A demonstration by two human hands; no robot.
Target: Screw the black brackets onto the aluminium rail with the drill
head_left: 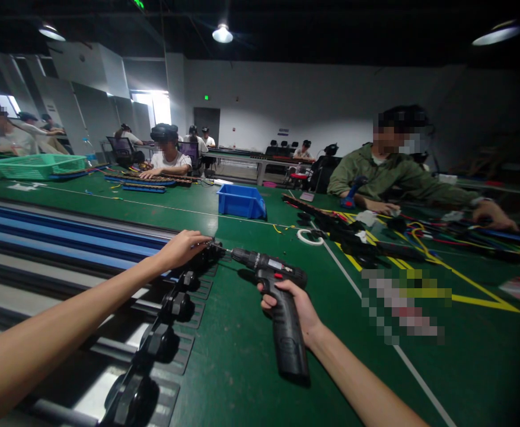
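My right hand (297,308) is wrapped round the grip of a black cordless drill (286,320), which points left. The drill's bit reaches to a black end fitting (213,252) at the far end of a row of long bars. There my left hand (184,249) rests with its fingers pressed together on the fitting, close to the bit tip. Any screw at the tip is too small to tell. More black knobbed fittings (180,305) run along the bar ends towards me, with slotted black tabs (186,353) beside them on the green tabletop (224,367).
Long blue and black bars (64,228) lie on the left. Beyond my hands stand a blue bin (241,201) and a green basket (37,167). At right are a white tape ring (309,237) and tangled wires (420,237), where a co-worker in a green jacket (366,169) reaches across.
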